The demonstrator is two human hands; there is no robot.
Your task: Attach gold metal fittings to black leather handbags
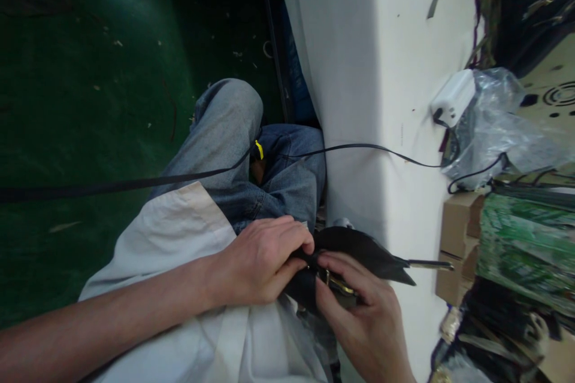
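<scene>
Both hands work close together above the lap on a black flat piece (354,248) that looks like a strap or sheet of dark material. My left hand (269,260) pinches its near edge between thumb and fingers. Close by on the right, my right hand (363,305) has thumb and fingers closed around the black piece beside a gold-coloured metal part (339,283). A thin metal rod (431,264) sticks out past the pointed end of the black piece. The exact shape between the fingertips is hidden.
A white-covered table (354,90) stands at the right. On it are a white power box (454,97), clear plastic bags (498,125), cardboard boxes (456,248) and green packaging (527,245). A black cable (368,145) crosses the lap. Scraps lie on the green floor (90,102).
</scene>
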